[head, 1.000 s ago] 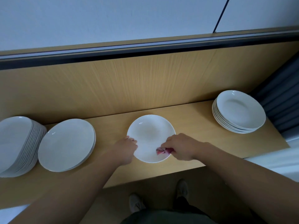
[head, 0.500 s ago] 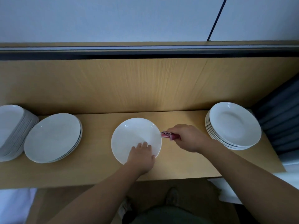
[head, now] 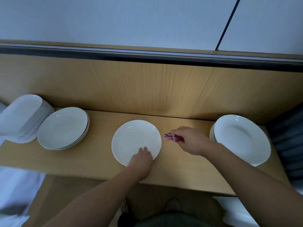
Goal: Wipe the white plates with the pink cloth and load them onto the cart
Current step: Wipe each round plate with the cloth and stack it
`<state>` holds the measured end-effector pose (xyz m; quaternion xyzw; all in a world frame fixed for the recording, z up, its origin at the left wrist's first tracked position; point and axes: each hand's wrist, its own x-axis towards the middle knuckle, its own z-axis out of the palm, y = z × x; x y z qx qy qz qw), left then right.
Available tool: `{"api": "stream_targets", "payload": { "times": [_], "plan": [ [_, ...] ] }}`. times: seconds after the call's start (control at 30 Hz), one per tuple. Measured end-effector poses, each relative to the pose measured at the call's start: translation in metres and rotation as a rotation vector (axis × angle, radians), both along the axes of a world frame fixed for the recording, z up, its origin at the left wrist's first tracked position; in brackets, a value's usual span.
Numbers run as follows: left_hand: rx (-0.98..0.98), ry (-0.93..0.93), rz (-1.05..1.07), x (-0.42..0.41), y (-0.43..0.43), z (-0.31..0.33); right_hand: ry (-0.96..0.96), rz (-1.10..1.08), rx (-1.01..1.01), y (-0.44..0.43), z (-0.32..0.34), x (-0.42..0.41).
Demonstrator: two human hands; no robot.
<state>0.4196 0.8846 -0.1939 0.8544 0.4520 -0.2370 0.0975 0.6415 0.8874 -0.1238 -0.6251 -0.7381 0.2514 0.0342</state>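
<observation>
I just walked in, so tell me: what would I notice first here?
The single white plate in the middle of the wooden shelf stands out, the left hand resting fingers on its near rim. Just right of it, the right hand pinches a pink cloth. More white plates flank them: a right stack, and a low stack beside a tall stack on the left.

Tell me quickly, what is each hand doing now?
Left hand: open, fingers resting on the single white plate.
Right hand: closed, pinching the pink cloth.

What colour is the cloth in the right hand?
Pink, with paler edges along its folds. The cloth shows best in the head view, pinched in the right hand.
</observation>
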Motion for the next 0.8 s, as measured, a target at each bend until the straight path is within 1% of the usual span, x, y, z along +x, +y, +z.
{"api": "stream_targets", "payload": {
  "times": [0.1,0.27,0.4,0.53,0.67,0.8],
  "plan": [
    [0.019,-0.015,0.022,0.003,-0.002,0.015,0.034,0.016,0.004,-0.001,0.005,0.001],
    [0.080,-0.090,0.134,0.005,0.006,0.058,0.059,0.034,0.056,0.004,0.016,0.005],
    [0.195,-0.077,0.123,0.007,0.023,0.091,0.090,0.015,0.129,0.010,0.032,0.015],
    [0.227,-0.162,0.116,0.015,0.033,0.111,0.071,-0.026,0.179,0.016,0.047,0.028],
    [0.213,-0.264,0.131,0.025,0.038,0.115,0.083,-0.051,0.220,0.014,0.055,0.035],
    [0.127,-0.355,0.174,0.029,0.042,0.117,0.072,-0.067,0.228,0.015,0.054,0.034]
  ]
}}
